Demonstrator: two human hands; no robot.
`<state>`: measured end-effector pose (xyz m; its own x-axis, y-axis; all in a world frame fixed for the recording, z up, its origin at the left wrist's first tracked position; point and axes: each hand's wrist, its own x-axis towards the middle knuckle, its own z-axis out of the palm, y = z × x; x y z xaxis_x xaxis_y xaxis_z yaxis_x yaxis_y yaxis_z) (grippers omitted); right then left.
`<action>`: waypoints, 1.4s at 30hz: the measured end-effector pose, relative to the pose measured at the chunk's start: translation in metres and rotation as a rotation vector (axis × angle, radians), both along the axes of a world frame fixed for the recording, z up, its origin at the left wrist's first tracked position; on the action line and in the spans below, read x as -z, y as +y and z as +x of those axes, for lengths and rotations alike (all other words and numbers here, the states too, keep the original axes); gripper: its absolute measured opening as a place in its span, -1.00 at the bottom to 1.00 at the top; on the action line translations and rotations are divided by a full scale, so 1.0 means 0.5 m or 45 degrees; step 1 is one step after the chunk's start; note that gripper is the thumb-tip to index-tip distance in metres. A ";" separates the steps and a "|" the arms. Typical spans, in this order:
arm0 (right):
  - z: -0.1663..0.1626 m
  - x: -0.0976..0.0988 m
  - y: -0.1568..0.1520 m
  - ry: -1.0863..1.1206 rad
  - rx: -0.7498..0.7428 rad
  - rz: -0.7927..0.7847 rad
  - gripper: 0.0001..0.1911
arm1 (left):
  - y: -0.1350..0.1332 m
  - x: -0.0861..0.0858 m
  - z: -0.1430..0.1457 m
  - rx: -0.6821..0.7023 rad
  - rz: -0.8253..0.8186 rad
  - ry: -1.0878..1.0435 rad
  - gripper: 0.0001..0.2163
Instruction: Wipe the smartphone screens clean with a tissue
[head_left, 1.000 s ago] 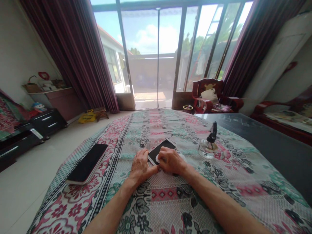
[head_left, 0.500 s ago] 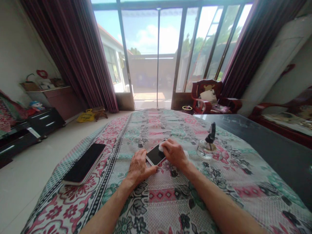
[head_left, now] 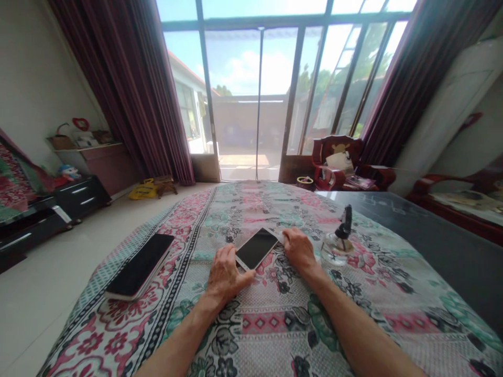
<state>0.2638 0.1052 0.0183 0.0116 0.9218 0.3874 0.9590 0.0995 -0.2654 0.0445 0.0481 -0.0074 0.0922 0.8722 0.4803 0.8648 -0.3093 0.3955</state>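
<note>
A white-framed smartphone [head_left: 257,248] with a dark screen lies face up and slanted on the patterned tablecloth. Its near left end is gripped by my left hand [head_left: 227,272], fingers along the left edge and thumb at the lower corner. Just off the phone's right side, my right hand [head_left: 299,250] is closed on a white wipe, mostly hidden; only a pale bit shows at the fingertips. To the right of that hand stands a clear spray bottle [head_left: 337,250] with a black nozzle, partly filled with liquid.
A black phone-like device [head_left: 141,266] on a pale base lies at the left of the round table's tablecloth [head_left: 267,322]. A dark table [head_left: 387,209] adjoins on the right. Beyond are a wooden armchair [head_left: 338,162] and glass doors [head_left: 239,120].
My right hand has moved right off the phone's screen with the wipe, uncovering the screen. The left hand keeps its hold. The camera view has tilted slightly upward.
</note>
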 end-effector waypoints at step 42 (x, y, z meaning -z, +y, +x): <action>-0.031 -0.010 -0.012 0.016 -0.239 0.038 -0.82 | 0.017 -0.020 -0.071 0.371 -0.188 -0.089 -0.40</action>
